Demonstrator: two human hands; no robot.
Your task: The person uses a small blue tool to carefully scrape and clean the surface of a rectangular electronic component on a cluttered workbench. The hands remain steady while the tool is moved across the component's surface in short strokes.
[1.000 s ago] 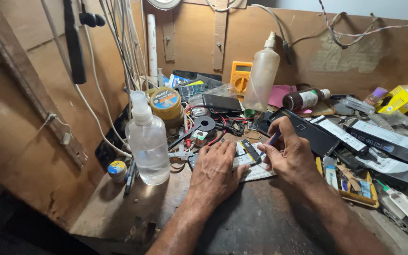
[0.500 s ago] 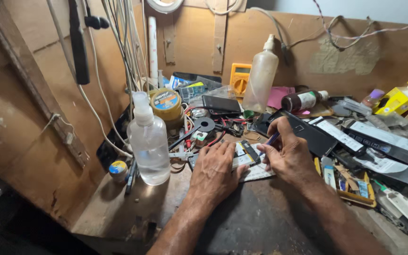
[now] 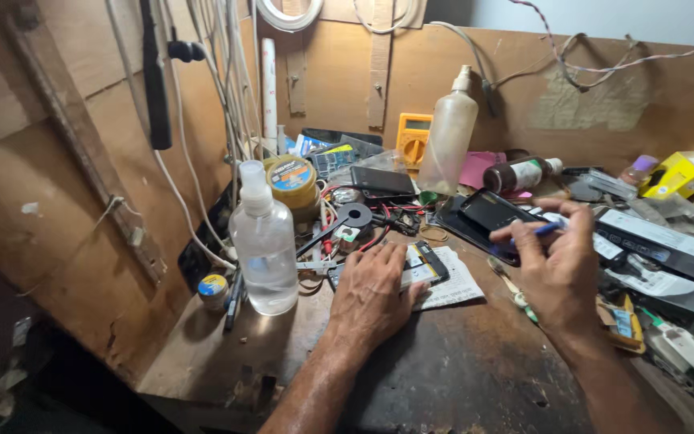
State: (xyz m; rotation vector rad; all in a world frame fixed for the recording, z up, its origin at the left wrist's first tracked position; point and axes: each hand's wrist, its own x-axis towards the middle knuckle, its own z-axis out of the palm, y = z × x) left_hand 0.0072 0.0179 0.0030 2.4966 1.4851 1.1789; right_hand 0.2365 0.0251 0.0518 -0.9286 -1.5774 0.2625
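1. A person at a cluttered wooden worktop (image 3: 475,378) presses the left hand (image 3: 371,293) flat, fingers spread and holding nothing, on an opened phone (image 3: 423,269) that lies on a printed paper sheet (image 3: 455,288) near the middle of the worktop.

2. The right hand (image 3: 560,269) hovers just right of the phone, thumb and fingers pinched shut around a slim blue-handled tool (image 3: 540,231); its tip points left, above a dark phone back cover (image 3: 487,213), and is not touching the opened phone.

3. Judged from this view, the job is in its middle: the phone lies open with its inner parts showing, so the opening step looks done, while the tool has yet to meet the phone and nothing looks reassembled.

4. What part inside the phone is being worked on cannot be told; the left hand hides much of it.

5. Around the work: a clear plastic bottle (image 3: 265,241) stands at left, well apart from the phone, with a small round tin (image 3: 213,289) beside it. A round roll of solder wire (image 3: 292,181) and a tangle of red and black wires (image 3: 363,229) lie behind the phone.

6. Farther back, a yellow meter (image 3: 414,138) and a tall cloudy bottle (image 3: 447,137) stand against the board wall. A yellow box (image 3: 680,171) and flat packets crowd the right side.
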